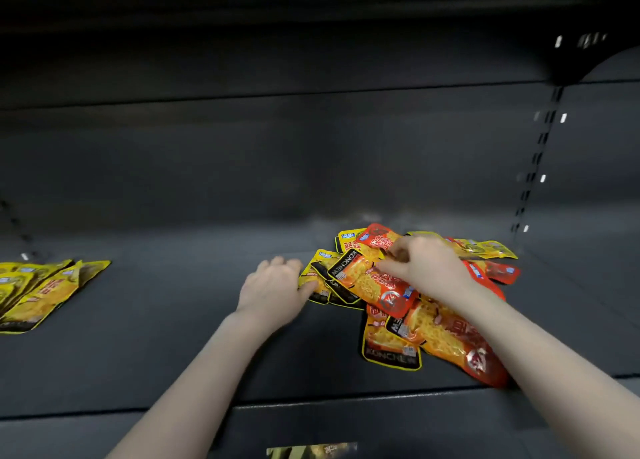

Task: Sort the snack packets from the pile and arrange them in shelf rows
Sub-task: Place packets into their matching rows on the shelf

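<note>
Shelf: dark grey shelf board with a dark back panel behind it and a slotted upright at far right
Pile: mixed heap of red and yellow snack packets lying right of centre on the shelf
Sorted row: overlapping yellow packets at the left edge, well apart from the pile
Left hand: left hand is palm down at the pile's left edge, fingers curled, thumb and fingertips pinching a yellow packet
Right hand: right hand rests on top of the pile, fingers bent down onto a red packet; whether it grips that packet cannot be told
Near edge: a small label on the shelf front, blurred
</note>
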Available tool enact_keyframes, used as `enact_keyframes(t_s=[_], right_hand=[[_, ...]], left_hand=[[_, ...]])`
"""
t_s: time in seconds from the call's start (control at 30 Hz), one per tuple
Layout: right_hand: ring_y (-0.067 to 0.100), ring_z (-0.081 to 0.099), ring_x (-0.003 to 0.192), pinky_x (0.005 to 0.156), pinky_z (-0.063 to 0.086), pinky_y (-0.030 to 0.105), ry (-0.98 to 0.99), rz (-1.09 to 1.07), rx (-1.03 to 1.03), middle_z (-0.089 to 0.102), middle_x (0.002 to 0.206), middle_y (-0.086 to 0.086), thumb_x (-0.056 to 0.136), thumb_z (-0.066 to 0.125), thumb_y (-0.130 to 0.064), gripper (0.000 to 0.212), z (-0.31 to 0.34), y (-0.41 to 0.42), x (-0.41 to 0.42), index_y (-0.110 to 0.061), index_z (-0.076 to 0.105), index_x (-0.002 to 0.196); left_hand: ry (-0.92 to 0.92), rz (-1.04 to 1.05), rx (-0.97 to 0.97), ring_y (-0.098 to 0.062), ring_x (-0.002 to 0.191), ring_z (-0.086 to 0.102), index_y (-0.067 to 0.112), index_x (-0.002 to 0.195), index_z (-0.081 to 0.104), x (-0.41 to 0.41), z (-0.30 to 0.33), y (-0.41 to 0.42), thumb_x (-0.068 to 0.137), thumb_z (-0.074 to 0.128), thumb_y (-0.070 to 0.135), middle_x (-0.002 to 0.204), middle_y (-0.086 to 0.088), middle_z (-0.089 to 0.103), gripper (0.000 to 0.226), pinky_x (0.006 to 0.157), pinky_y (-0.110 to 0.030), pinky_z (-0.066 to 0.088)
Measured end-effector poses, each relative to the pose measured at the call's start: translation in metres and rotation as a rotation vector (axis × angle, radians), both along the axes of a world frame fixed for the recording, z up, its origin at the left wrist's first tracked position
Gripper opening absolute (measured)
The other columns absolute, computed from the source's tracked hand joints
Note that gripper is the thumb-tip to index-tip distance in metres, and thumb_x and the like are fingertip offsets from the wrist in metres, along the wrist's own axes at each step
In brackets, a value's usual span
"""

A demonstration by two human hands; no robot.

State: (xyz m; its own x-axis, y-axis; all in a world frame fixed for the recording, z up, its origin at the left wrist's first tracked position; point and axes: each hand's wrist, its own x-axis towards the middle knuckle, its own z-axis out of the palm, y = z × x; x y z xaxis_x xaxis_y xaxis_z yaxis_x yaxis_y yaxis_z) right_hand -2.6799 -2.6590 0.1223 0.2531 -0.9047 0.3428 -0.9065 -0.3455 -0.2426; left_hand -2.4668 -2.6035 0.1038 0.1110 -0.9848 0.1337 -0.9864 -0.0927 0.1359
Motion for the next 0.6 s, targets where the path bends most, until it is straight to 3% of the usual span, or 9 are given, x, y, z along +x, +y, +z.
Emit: enact_keyframes(t_s=[0.17, 0.3, 0.43, 0.5, 0.53, 0.6], right_hand=[[0.024, 0.048, 0.115, 0.092, 0.039, 0.034, 0.139, 0.053, 0.090, 0.055, 0.116, 0.004, 0.069, 0.064, -0.068, 0.071, -0.002, -0.002, 0.009, -0.019, 0.060, 0.119], [0.024, 0.048, 0.113, 0.092, 0.040, 0.036, 0.170, 0.062, 0.143, 0.058, 0.114, 0.004, 0.066, 0.069, -0.065, 0.072, -0.001, -0.003, 0.012, -0.015, 0.059, 0.117], [0.025, 0.050, 0.108, 0.092, 0.042, 0.035, 0.115, 0.087, 0.191, 0.059, 0.110, 0.005, 0.068, 0.076, -0.051, 0.065, 0.000, -0.001, 0.019, -0.011, 0.058, 0.116], [0.025, 0.048, 0.111, 0.092, 0.041, 0.035, 0.123, 0.085, 0.206, 0.057, 0.114, 0.006, 0.071, 0.076, -0.048, 0.063, 0.001, 0.000, 0.022, -0.010, 0.057, 0.118], [0.025, 0.048, 0.112, 0.093, 0.041, 0.035, 0.132, 0.079, 0.206, 0.056, 0.116, 0.007, 0.072, 0.075, -0.048, 0.062, 0.002, 0.000, 0.022, -0.010, 0.057, 0.118], [0.026, 0.048, 0.112, 0.094, 0.041, 0.035, 0.151, 0.057, 0.203, 0.054, 0.117, 0.007, 0.073, 0.074, -0.049, 0.062, 0.003, 0.002, 0.023, -0.010, 0.056, 0.118]], left_hand=[[0.046, 0.010, 0.034, -0.027, 0.119, 0.046, 0.012, 0.121, 0.054, -0.008, -0.001, -0.018, 0.095, 0.044, 0.049, 0.124, -0.009, 0.053, 0.046, 0.095, -0.035, 0.040], [0.158, 0.010, 0.069, -0.028, 0.115, 0.050, 0.009, 0.118, 0.055, -0.008, -0.006, -0.033, 0.091, 0.052, 0.049, 0.122, -0.011, 0.056, 0.049, 0.093, -0.036, 0.043], [0.474, 0.042, 0.096, -0.025, 0.110, 0.057, 0.008, 0.120, 0.057, -0.002, -0.005, -0.038, 0.083, 0.070, 0.036, 0.116, -0.009, 0.062, 0.048, 0.092, -0.033, 0.046], [0.653, 0.064, 0.134, -0.028, 0.106, 0.062, 0.006, 0.114, 0.061, 0.003, -0.006, -0.039, 0.068, 0.080, 0.030, 0.108, -0.012, 0.067, 0.055, 0.092, -0.036, 0.049], [0.701, 0.072, 0.144, -0.029, 0.102, 0.065, 0.004, 0.109, 0.063, 0.007, -0.006, -0.040, 0.062, 0.080, 0.029, 0.103, -0.013, 0.069, 0.056, 0.090, -0.038, 0.051], [0.748, 0.053, 0.187, -0.025, 0.089, 0.066, 0.003, 0.100, 0.066, 0.014, -0.006, -0.039, 0.068, 0.080, 0.021, 0.096, -0.011, 0.070, 0.039, 0.075, -0.032, 0.052]])
